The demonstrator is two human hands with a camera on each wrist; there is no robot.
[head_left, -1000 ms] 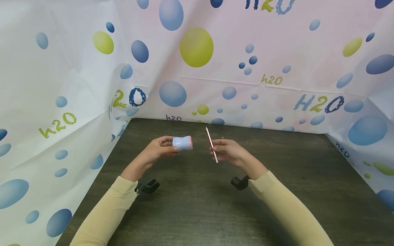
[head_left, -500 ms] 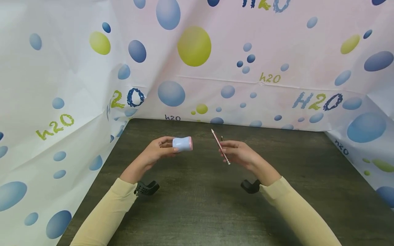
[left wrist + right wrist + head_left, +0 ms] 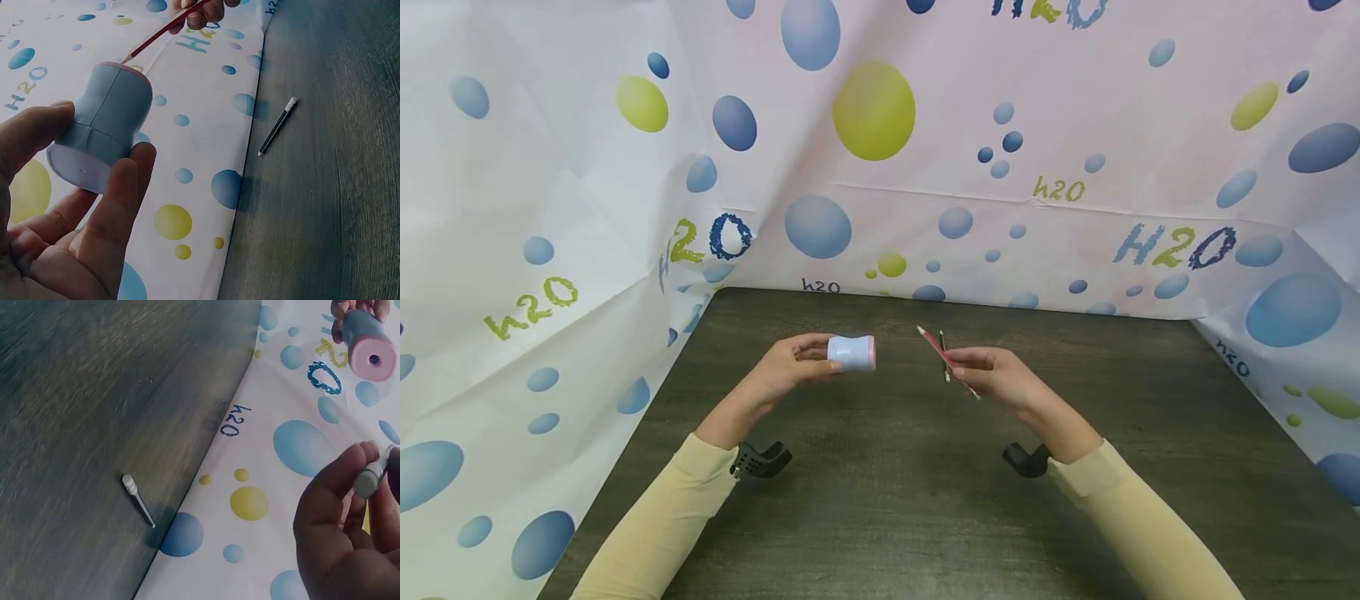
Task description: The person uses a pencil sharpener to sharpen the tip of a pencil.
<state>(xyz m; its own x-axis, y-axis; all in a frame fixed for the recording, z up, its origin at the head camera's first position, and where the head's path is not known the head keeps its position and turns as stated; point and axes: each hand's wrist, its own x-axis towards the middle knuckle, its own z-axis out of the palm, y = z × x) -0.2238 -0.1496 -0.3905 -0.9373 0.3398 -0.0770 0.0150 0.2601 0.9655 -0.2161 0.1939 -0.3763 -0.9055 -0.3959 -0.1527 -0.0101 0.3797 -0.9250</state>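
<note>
My left hand [image 3: 778, 367] holds a light-blue pencil sharpener [image 3: 852, 353] between thumb and fingers, above the table. Its pink end faces right, and a small dark hole shows in that pink face [image 3: 373, 360] in the right wrist view. To the right, a red pencil [image 3: 936, 345] is pinched in my right hand [image 3: 1000, 379]. The sharpened tip points up and left toward the sharpener, with a gap between them in the head view. The pencil's white back end [image 3: 367, 482] sticks out past the fingers. A dark pencil [image 3: 278, 127] lies on the table beyond my right hand.
The dark wooden table [image 3: 880, 500] runs back to a white sheet [image 3: 925, 167] printed with blue and green bubbles and "H2O" lettering. That sheet also rises along the left and right sides. Black wrist straps with camera mounts [image 3: 763, 460] sit at both cuffs.
My right hand has moved right, away from the sharpener, and the red pencil has tilted further over to the left. More of the dark pencil shows now. The left hand has barely shifted.
</note>
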